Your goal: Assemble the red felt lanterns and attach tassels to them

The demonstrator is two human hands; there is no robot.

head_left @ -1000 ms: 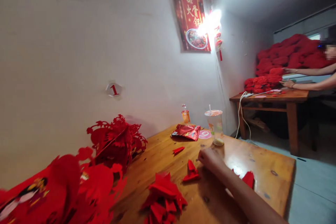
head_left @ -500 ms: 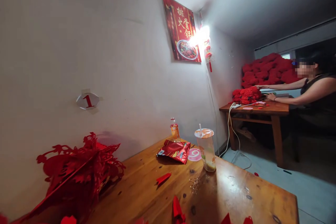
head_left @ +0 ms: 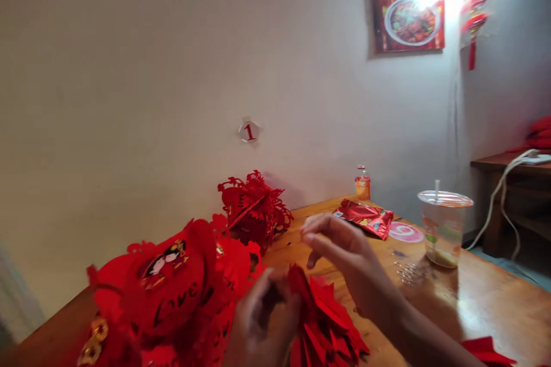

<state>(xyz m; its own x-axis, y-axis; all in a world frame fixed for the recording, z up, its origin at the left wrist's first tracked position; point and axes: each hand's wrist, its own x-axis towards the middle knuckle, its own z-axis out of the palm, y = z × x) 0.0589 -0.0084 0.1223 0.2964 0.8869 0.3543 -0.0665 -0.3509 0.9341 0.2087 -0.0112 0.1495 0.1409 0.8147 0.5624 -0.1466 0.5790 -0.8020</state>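
Low in the head view, my left hand [head_left: 262, 321] is curled with its fingers closed around the edge of a red folded piece [head_left: 302, 292]; motion blurs the fingertips. My right hand [head_left: 344, 249] hovers above and to the right of it, fingers bent but apart, with nothing visible in them. A fan-like bundle of red folded pieces [head_left: 333, 327] lies on the table below my hands. To the left sits a large red cut-out lantern decoration [head_left: 176, 292] printed with two cartoon figures and "Love".
Another red cut-out decoration [head_left: 253, 209] leans near the wall. On the wooden table [head_left: 508, 309] are a red snack packet [head_left: 365, 218], a small orange-labelled bottle [head_left: 363, 186], a lidded plastic cup [head_left: 445, 235] with a straw, and small metal rings [head_left: 408, 273].
My view has turned left and down. Both hands have come into view, and more red decorations show at the left. The other person has dropped out of view.
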